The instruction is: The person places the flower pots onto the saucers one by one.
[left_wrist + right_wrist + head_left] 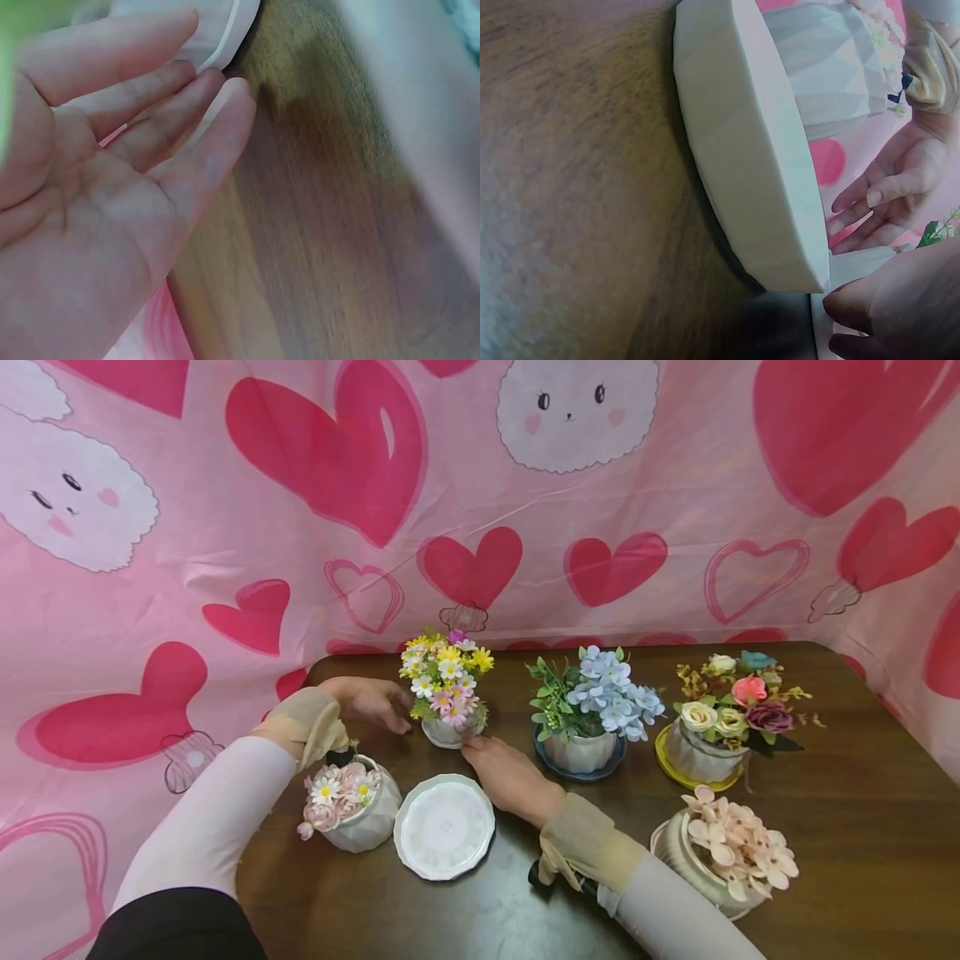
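Observation:
A white pot of yellow, white and pink daisies (448, 681) stands on a small white saucer (442, 743) toward the table's back. On its left side is my left hand (375, 703), fingers spread loosely and holding nothing; in the left wrist view those fingers (202, 154) are right at the saucer's rim. My right hand (517, 781) reaches to the front right of the same saucer, fingertips at its edge. Nearer the front lies a bare white scalloped saucer (445, 828). Left of that, a faceted white pot (363, 814) with pink roses and small daisies sits under my left wrist.
Along the right are a blue hydrangea pot (585, 752) on a dark blue saucer, a mixed rose pot (701, 756) on a yellow saucer, and a tilted-looking ribbed pot (686, 860) of peach flowers beside my right forearm. A pink heart-print cloth (480, 485) hangs behind the table.

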Tool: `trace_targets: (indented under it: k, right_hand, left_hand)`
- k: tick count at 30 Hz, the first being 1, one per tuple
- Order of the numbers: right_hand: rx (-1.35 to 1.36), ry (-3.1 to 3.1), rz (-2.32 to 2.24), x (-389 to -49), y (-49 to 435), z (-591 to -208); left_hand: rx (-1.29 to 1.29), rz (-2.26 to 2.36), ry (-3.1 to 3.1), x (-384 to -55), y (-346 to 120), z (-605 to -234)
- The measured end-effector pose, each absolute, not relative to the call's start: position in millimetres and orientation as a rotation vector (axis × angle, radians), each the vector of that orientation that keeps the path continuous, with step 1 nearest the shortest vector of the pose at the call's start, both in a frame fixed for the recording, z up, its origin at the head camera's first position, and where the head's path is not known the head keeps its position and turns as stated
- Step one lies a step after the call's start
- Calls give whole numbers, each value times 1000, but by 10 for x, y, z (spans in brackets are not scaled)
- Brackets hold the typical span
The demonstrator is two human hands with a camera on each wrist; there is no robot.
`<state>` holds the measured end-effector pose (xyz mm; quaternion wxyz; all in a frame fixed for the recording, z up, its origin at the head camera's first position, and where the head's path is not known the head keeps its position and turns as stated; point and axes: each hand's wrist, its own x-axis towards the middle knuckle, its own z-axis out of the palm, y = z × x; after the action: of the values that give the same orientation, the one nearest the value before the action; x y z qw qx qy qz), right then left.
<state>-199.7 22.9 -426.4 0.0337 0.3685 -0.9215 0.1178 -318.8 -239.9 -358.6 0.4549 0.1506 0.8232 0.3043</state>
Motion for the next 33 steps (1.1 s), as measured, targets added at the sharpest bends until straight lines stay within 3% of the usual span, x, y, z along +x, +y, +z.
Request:
trace_targets:
  k: [15, 33]
  right_hand:
    - [1166, -2822, 398, -1953, 289, -4264]
    - [1219, -2770, 545, -1663, 476, -4116]
  left_hand:
    - [479, 742, 2173, -3144, -2657, -3346]
    - [353, 1270, 2398, -2660, -3153, -3305]
